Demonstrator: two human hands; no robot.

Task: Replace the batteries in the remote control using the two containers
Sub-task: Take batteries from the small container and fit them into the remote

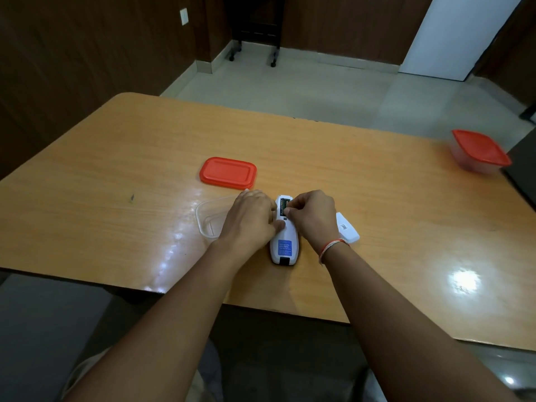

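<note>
Remote (283,232) face-down near the tabletop's (116,158) near edge, left hand (251,219) pressing its side, right hand (311,216) pinching at a battery (283,205) in the open bay: light, rigid, slick shell likely to skate, so brace the flanks and lift the cell by one end.
</note>
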